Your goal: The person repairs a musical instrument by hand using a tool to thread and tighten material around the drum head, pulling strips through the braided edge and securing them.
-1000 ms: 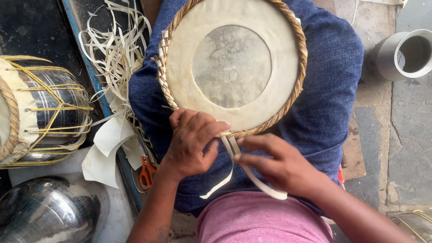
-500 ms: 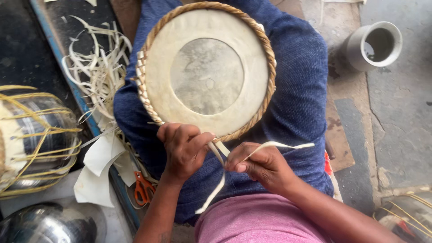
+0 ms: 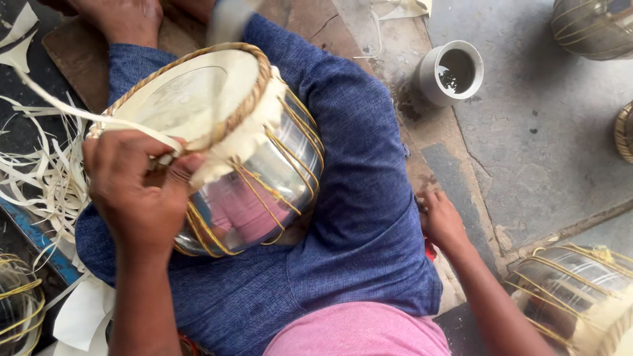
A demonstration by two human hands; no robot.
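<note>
The left hand has its fingers curled, pinching a pale strip against the woven rim of the tilted metal drum just beyond them, while the right hand, apparently loosely curled, rests by the blue-clothed knee.

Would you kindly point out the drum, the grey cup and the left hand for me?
drum [image 3: 277, 171]: head view, on its shiny metal side.
grey cup [image 3: 430, 74]: head view, on its outer wall.
left hand [image 3: 135, 191]: head view, on the back of the hand.
</note>
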